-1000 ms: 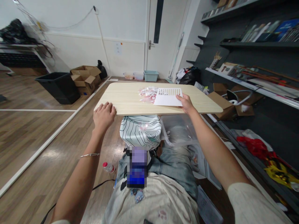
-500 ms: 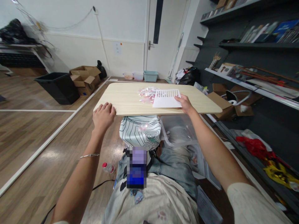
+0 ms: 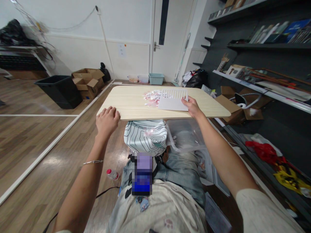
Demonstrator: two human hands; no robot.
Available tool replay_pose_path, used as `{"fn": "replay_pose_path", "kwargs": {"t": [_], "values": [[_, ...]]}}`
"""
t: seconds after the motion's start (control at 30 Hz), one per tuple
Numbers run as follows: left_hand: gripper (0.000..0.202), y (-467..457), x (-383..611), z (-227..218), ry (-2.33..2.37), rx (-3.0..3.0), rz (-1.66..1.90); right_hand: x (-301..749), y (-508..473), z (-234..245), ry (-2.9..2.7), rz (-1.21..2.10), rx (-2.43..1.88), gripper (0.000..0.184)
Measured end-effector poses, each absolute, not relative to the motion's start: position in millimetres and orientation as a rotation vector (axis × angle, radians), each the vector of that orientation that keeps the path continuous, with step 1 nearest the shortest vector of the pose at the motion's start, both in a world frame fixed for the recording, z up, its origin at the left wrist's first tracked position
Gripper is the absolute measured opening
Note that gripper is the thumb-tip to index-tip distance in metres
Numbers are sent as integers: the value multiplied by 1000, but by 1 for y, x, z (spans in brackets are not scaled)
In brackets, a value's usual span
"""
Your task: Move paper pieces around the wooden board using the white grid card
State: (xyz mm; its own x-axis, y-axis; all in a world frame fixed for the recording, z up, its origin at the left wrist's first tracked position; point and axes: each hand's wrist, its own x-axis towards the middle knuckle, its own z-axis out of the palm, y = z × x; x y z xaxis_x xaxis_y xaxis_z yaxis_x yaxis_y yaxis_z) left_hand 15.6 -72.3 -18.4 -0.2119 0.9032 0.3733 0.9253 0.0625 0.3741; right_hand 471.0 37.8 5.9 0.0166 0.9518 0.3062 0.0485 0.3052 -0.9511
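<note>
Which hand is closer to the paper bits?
Right. The right hand holds the white sheet beside the paper bits; the left hand rests on the table edge, farther off.

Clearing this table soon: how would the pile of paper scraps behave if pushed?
The paper scraps look small and thin, so probably light and apt to scatter. The tabletop looks smooth, so they should slide; some may slip through the comb slots.

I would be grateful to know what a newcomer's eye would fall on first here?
The pale wooden board, jutting out at centre, stands out first. On it, the right hand holds a white slotted sheet beside a heap of pink-and-white scraps, while the left hand rests on the board's near left edge.
</note>
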Motion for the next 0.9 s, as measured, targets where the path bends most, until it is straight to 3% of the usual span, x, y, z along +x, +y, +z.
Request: {"fn": "replay_pose_path", "kwargs": {"t": [0.9], "values": [[61, -73, 16, -16, -2271, -1961, -847, 470, 36, 7, -1387, 953, -1001, 64]]}}
